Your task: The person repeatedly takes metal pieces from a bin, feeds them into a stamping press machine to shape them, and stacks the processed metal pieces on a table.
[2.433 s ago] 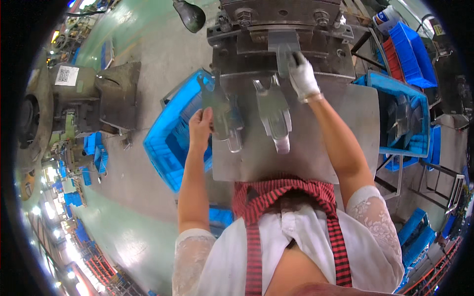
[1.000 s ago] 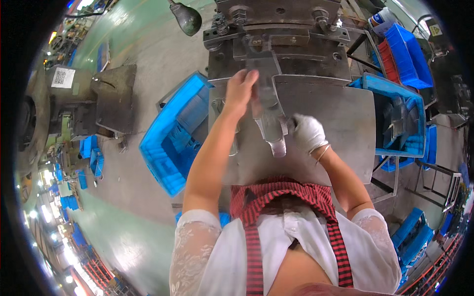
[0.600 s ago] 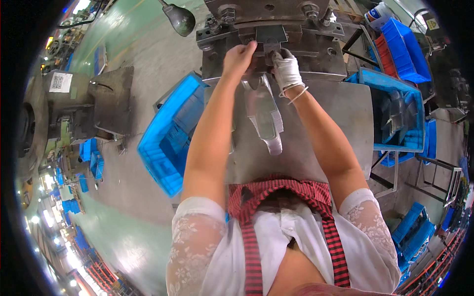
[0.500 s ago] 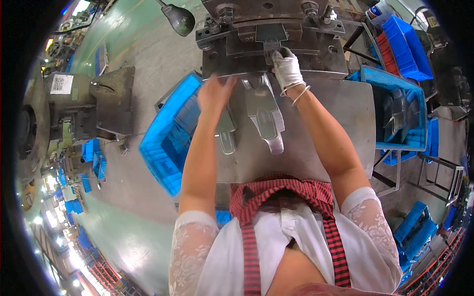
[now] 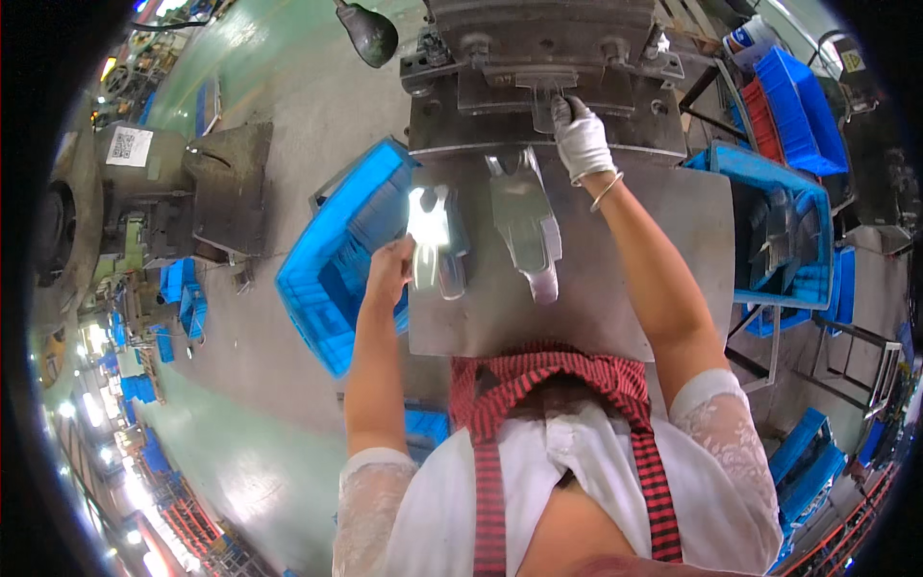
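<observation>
My bare left hand (image 5: pixel 389 272) grips the edge of a shiny flat metal plate (image 5: pixel 429 226) with a notched top. It holds the plate at the table's left side, over or beside similar plates (image 5: pixel 452 264) there. My right hand (image 5: pixel 583 139), in a white glove with dark fingertips, is closed on the near end of a flat metal blank (image 5: pixel 542 108). The blank's far part lies in the press die (image 5: pixel 481 120), partly hidden under the upper block. Between my arms, a stack of cut metal plates (image 5: pixel 525 212) rests on the metal table (image 5: pixel 615 279).
A blue crate (image 5: pixel 298 298) stands against the table's left side. On the right, another blue crate (image 5: pixel 817 240) holds metal pieces, with a blue bin (image 5: pixel 798 106) beyond it. A dark lamp head (image 5: pixel 370 37) hangs left of the press.
My left hand has moved from the die's front edge down to the table's left side, where it now holds a shiny plate. My right hand stays at the blank. The view has shifted slightly.
</observation>
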`<state>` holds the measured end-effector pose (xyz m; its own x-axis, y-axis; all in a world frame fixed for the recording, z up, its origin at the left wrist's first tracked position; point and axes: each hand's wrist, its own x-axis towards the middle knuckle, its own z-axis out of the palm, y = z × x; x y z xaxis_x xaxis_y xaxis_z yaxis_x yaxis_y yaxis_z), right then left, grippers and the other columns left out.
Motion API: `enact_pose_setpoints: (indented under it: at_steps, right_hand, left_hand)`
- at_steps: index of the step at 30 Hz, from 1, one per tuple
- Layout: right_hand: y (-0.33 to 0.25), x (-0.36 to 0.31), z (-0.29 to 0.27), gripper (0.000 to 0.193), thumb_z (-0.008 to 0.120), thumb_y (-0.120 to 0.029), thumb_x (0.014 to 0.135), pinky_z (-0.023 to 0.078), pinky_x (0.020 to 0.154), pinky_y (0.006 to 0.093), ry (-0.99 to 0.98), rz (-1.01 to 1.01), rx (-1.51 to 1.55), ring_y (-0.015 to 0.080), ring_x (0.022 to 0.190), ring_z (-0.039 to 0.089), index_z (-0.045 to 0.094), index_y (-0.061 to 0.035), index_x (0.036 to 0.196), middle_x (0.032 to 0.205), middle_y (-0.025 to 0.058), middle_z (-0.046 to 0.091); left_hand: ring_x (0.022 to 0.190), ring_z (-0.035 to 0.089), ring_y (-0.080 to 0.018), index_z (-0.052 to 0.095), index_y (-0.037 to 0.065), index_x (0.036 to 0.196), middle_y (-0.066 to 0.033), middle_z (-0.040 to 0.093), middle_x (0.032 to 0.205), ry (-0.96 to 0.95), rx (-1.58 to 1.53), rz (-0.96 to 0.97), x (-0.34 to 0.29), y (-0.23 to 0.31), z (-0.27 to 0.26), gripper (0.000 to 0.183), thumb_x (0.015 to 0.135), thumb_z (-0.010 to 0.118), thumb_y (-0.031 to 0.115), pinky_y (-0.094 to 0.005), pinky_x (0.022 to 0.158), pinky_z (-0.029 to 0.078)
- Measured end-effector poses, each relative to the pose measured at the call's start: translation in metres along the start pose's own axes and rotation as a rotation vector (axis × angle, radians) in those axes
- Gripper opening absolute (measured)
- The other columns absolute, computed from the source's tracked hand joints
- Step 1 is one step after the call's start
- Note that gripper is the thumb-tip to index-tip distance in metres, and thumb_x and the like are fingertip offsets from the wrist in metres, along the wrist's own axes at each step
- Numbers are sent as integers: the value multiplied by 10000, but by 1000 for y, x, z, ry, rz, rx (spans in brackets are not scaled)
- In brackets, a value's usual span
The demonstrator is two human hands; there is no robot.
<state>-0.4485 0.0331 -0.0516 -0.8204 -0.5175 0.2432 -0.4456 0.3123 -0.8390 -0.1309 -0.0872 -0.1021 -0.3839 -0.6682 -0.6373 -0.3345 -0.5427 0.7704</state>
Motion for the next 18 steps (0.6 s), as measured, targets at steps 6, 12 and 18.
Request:
enact_pose_setpoints:
  at_steps: [6, 12, 18]
  right_hand:
    - [2, -112, -41, 196, 498, -204, 808, 461, 656, 425, -368, -26, 125, 377, 725, 568, 586, -39, 866, 781, 206, 590]
    - [1, -80, -62, 191, 481, -90, 756, 465, 610, 411, -307, -92, -113, 375, 720, 551, 528, 1, 917, 851, 206, 575]
    - [-2, -2, 11, 275, 524, -188, 817, 455, 631, 320, -81, 287, 603, 227, 690, 572, 534, 37, 976, 809, 170, 607]
  left_hand:
    - [568, 512, -97, 570, 13, 858, -22, 547, 687, -108, -145, 263, -46, 72, 103, 217, 820, 571, 227, -233, 486, 404]
    - [525, 529, -117, 565, 30, 763, -23, 553, 643, -276, -12, 412, 1, 112, 204, 195, 776, 627, 215, -254, 464, 430]
    - [634, 604, -189, 610, 18, 783, -90, 612, 732, -139, 24, 372, 40, 148, 231, 213, 763, 634, 229, -301, 531, 492]
